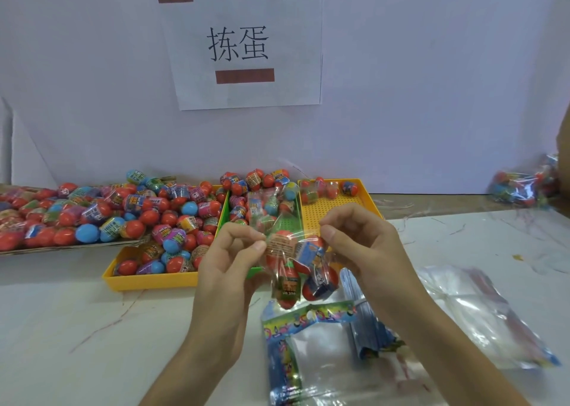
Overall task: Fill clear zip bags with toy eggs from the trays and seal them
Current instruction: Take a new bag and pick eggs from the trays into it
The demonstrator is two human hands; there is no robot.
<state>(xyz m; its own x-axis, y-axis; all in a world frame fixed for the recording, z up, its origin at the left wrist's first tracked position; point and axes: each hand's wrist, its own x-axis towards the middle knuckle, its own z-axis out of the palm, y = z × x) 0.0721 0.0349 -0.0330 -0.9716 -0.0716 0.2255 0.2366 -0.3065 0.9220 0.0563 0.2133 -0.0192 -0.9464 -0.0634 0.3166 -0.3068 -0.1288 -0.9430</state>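
- The left hand pinches the left top edge of a clear zip bag between thumb and curled forefinger, and the right hand pinches the right top edge in the same way
- The bag hangs between the two hands, raised above the table, its mouth at the fingertips and its body sagging below them
- Several toy eggs sit in the lower part of the bag, red ones with printed wrappers
- Whether the zip strip is closed cannot be told from this view
- Behind the hands stand three trays side by side: a yellow tray heaped with loose eggs, a green tray with eggs at its far end, and another yellow tray with a few eggs along its back wall
- A flat tray of eggs lies at the far left
- Just below the held bag lies a stack of empty printed bags, with more clear bags to the right
- Filled bags lie at the far right edge, and a paper sign hangs on the wall
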